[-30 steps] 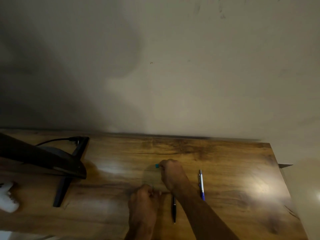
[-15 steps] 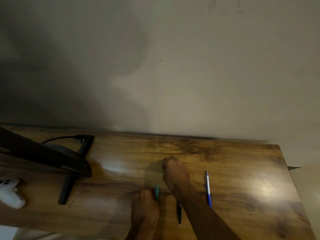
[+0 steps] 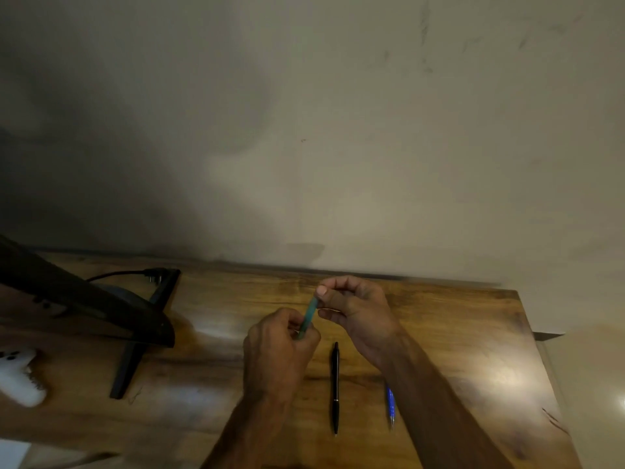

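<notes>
Above the table (image 3: 473, 333), a teal pen (image 3: 308, 316) held at both ends.
Left hand (image 3: 277, 350) grips its lower end, right hand (image 3: 355, 309) pinches the top; black pen (image 3: 335, 387) and blue pen (image 3: 390, 404) lie beneath.

Teal pen (image 3: 308, 316), black pen (image 3: 334, 387), blue pen (image 3: 390, 404), seemingly white brush (image 3: 20, 377)

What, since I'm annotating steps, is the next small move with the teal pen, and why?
Probably draw its two ends apart: the left hand grips the teal pen at its lower end, and the right hand pinches its top.
</notes>
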